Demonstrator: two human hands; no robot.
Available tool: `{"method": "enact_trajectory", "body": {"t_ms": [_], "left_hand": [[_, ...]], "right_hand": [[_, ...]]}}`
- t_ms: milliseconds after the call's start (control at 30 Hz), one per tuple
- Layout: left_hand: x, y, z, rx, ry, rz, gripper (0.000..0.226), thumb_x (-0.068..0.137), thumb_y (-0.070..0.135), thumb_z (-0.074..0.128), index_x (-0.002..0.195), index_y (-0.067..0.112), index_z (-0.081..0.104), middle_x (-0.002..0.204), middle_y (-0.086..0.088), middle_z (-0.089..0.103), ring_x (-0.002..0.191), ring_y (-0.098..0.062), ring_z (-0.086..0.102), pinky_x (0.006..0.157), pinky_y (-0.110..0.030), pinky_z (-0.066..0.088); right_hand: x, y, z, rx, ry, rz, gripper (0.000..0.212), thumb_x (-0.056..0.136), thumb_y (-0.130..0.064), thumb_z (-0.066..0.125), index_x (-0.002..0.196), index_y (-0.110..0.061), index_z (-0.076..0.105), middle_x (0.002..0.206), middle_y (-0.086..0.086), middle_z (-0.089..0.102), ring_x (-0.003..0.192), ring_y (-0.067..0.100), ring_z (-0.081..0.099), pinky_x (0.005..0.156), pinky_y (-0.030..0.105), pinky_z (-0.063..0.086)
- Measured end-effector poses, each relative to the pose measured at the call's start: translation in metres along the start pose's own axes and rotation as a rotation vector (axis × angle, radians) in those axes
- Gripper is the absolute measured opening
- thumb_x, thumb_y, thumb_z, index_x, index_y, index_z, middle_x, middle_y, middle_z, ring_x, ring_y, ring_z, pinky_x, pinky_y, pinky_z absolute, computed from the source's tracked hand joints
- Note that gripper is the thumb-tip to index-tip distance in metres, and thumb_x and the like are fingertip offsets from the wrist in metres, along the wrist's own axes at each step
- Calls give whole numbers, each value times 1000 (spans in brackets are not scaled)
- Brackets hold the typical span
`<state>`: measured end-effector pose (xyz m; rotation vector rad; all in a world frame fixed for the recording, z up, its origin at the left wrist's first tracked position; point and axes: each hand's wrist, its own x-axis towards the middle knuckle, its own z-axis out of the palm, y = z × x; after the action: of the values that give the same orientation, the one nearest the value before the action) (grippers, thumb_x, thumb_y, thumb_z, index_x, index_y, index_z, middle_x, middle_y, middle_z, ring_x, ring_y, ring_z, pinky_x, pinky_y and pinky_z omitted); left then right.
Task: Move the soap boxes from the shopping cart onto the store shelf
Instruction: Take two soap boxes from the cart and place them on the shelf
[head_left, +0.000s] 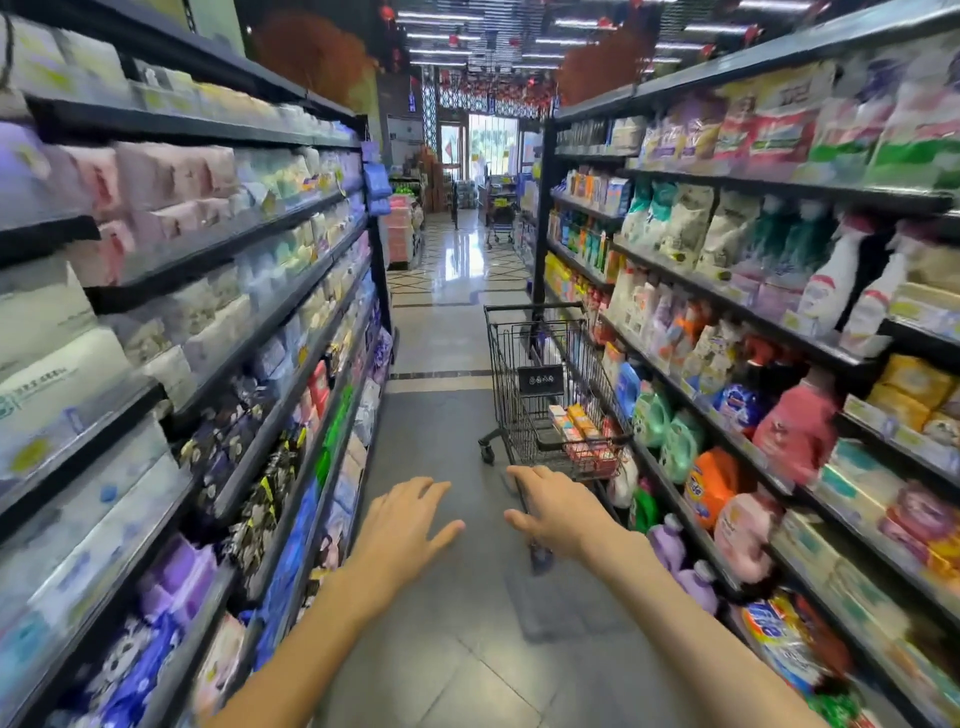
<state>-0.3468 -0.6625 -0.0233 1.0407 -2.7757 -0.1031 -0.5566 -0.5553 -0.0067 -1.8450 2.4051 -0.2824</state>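
A black wire shopping cart (524, 395) stands in the aisle ahead, close to the right-hand shelves. Several small soap boxes (581, 428), pink, orange and white, lie in its basket. My left hand (408, 519) is stretched forward over the floor with straight, spread fingers, holding nothing. My right hand (551, 506) reaches out beside it, fingers extended, just short of the cart's near end and not touching it. Both hands are empty.
Tall shelves line both sides of the aisle: tissue packs and pads on the left shelves (171, 291), detergent bottles and bags on the right shelves (753, 322). Grey tiled floor (441, 623) runs between them toward a bright doorway. Another cart (500, 223) stands far off.
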Motion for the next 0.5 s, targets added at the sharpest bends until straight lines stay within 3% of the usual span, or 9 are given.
{"method": "enact_trajectory", "body": {"t_ms": [300, 433, 500], "left_hand": [[195, -71, 42, -17, -29, 40, 91, 78, 76, 13, 145, 24, 46, 147, -1, 48, 134, -23, 47, 105, -41, 44], [300, -108, 45, -6, -35, 78, 94, 76, 77, 9, 149, 26, 40, 150, 0, 43, 134, -23, 46, 103, -41, 42], [360, -125, 41, -11, -37, 102, 84, 85, 76, 18, 149, 27, 38, 151, 1, 42, 135, -22, 45, 103, -40, 41]], "right_hand": [[195, 61, 20, 25, -16, 43, 59, 90, -51, 57, 140, -26, 38, 136, 6, 52, 120, 30, 53, 96, 44, 47], [297, 88, 10, 21, -1, 61, 62, 92, -50, 56, 145, -26, 36, 138, 7, 51, 125, 30, 52, 99, 46, 46], [348, 100, 0, 15, 14, 88, 61, 92, -48, 56, 145, -24, 36, 138, 8, 51, 126, 31, 52, 99, 46, 47]]}}
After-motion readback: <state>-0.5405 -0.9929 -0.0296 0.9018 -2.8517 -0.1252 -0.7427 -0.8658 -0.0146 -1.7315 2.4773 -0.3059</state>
